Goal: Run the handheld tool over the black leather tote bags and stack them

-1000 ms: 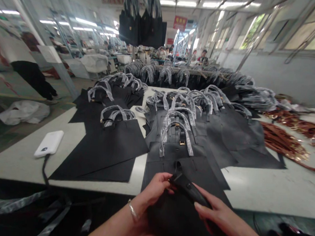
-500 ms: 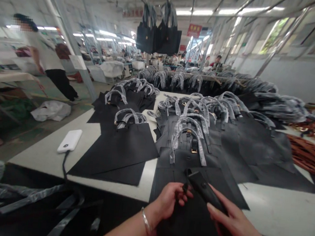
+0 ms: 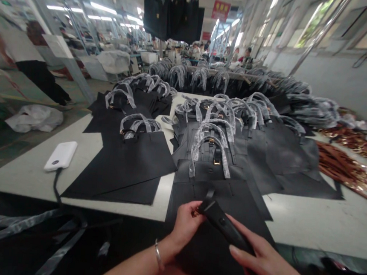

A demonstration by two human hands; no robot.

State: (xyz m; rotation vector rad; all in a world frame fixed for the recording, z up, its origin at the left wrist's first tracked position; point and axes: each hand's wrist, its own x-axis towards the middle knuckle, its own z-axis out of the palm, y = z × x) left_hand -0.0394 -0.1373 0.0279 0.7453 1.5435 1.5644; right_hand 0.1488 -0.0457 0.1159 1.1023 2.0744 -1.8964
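Observation:
My right hand (image 3: 253, 255) is wrapped round a long black piece (image 3: 227, 227) with a small round button-like spot; I cannot tell whether it is a tool or a leather part. Its squared end points up and left, towards my left hand (image 3: 189, 221). The fingers of my left hand are pinched together at that end, beside a small black strap loop (image 3: 209, 195). Below both hands hangs a black panel (image 3: 211, 260), close to my body. Just beyond lies a black handbag (image 3: 199, 173) with plastic-wrapped handles and a gold buckle.
More black bags (image 3: 133, 159) lie on the white table (image 3: 279, 214). A white power bank (image 3: 61, 156) with a cable is at the left, brown straps (image 3: 341, 166) at the right. Black bags (image 3: 171, 16) hang overhead. A person (image 3: 27, 51) stands beyond a metal post.
The view has shifted, so the table and bags sit further left and higher. My left fingers have closed in on the end of the black piece. The person at the left has moved towards the frame edge.

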